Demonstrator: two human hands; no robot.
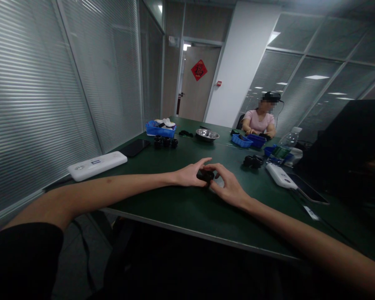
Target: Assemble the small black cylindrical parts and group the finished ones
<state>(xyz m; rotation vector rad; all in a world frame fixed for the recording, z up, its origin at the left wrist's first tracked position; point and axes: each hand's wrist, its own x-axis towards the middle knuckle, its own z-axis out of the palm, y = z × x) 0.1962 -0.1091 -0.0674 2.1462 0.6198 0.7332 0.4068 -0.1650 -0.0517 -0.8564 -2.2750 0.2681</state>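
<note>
Between my two hands, just above or on the green table (175, 206), is a small dark rounded object (207, 176); its kind cannot be made out. My left hand (189, 174) closes on it from the left, with the thumb low and the fingers over the top. On the other side my right hand (228, 185) curves round it, fingertips touching its upper and right edges. A pale, greyish patch (219, 182) shows inside the curve of my right hand, partly hidden by the fingers. Both forearms rest low over the table's front part.
Black rounded pieces (165, 142) stand at the left, with more black pieces (253, 161) at the right. Behind are a steel bowl (207, 139), a blue basket (161, 131), a bottle (284, 146) and a seated person (258, 121). White devices (98, 165) and phones lie at both sides.
</note>
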